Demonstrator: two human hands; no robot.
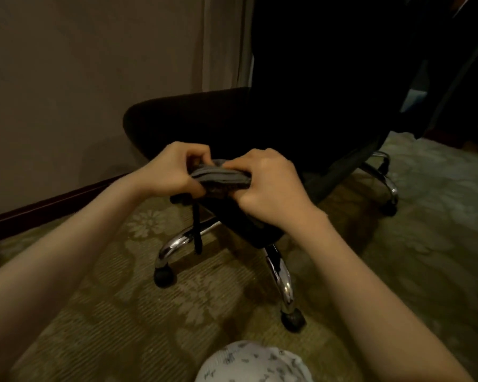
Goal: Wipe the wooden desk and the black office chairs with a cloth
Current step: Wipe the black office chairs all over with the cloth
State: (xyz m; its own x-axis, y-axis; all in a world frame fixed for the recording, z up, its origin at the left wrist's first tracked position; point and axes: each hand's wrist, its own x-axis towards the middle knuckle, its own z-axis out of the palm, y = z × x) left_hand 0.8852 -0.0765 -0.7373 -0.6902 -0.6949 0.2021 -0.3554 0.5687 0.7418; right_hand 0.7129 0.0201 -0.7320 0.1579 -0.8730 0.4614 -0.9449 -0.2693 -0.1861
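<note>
Grey cloth (221, 176), black chair (232, 119) on chrome legs (283, 282), olive floral carpet (122, 312), white printed garment (251, 362).

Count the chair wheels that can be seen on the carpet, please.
3. The left wheel is on the wall side, the near wheel is closest to the camera, and the right wheel is far right. More may be hidden under the chair.

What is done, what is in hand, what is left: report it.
Done: no wiped surface can be told. In hand: the left hand and the right hand both grip the folded grey cloth, held low before the black office chair. Left: probably the chair's seat and chrome legs; the wooden desk is out of view.
</note>
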